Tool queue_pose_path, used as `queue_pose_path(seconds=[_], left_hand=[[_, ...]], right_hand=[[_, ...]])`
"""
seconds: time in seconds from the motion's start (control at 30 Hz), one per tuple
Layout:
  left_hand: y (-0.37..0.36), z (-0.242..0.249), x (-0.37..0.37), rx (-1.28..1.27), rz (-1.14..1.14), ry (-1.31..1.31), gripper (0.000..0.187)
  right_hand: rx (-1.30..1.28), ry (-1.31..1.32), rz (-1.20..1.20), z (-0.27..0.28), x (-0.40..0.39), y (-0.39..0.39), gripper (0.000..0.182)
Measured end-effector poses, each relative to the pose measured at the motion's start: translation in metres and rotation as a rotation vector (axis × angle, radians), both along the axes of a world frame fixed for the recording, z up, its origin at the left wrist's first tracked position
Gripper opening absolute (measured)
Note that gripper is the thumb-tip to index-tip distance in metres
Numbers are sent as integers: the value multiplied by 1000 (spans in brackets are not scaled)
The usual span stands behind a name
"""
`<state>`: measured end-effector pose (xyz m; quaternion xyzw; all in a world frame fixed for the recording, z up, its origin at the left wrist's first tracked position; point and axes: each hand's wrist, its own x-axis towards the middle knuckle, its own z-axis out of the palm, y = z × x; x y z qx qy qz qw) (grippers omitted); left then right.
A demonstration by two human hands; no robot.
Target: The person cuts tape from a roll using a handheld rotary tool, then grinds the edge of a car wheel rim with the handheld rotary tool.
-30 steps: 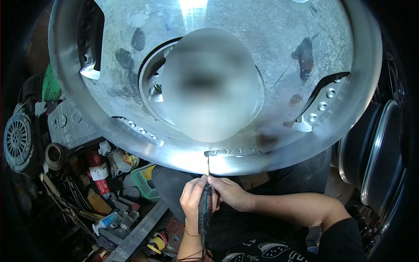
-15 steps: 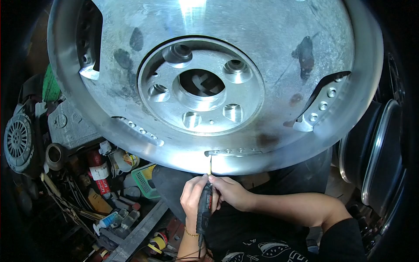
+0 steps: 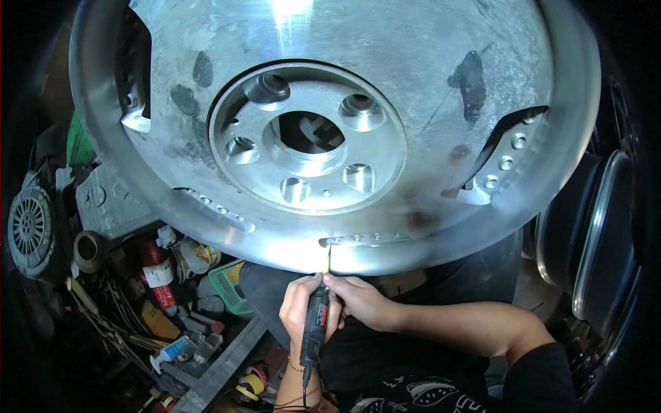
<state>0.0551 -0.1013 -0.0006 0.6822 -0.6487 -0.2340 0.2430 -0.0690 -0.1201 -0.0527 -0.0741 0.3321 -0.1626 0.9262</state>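
A large bare-metal wheel (image 3: 441, 89) fills the upper view, with a round hub recess and slots holding small round holes near its rim. A black rotary tool (image 3: 315, 327) points up at it, its thin bit (image 3: 329, 258) at the left end of the bottom slot. My left hand (image 3: 296, 310) is closed round the tool's body from the left. From the right, my right hand (image 3: 365, 301) has its fingers closed at the tool's front end. Some fingers of both hands are hidden behind the tool.
Other wheels (image 3: 597, 241) stand on the right. On the left are a round vented part (image 3: 31, 233), a grey metal part (image 3: 113, 199), a green basket (image 3: 231, 288), a red can (image 3: 162, 292) and a metal bar (image 3: 224, 365). A cable runs down from the tool.
The wheel appears shifted slightly left in view. The tool's rear end has swung left and its body has turned a little, showing more of its red lettering. Both hands keep their hold.
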Motion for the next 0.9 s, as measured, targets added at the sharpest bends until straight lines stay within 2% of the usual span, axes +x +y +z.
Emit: queue_pose_path(seconds=[0.23, 0.3, 0.6, 0.9], left_hand=[[-6, 2, -5, 10, 69, 12, 29], [-7, 0, -5, 17, 71, 15, 30], [-6, -1, -4, 57, 113, 53, 29], [-5, -2, -3, 45, 64, 45, 30]], right_hand=[[37, -31, -44, -2, 0, -2, 36], [145, -95, -111, -3, 2, 1, 36], [141, -92, -111, -4, 2, -2, 36], [89, -30, -81, -5, 3, 0, 37]])
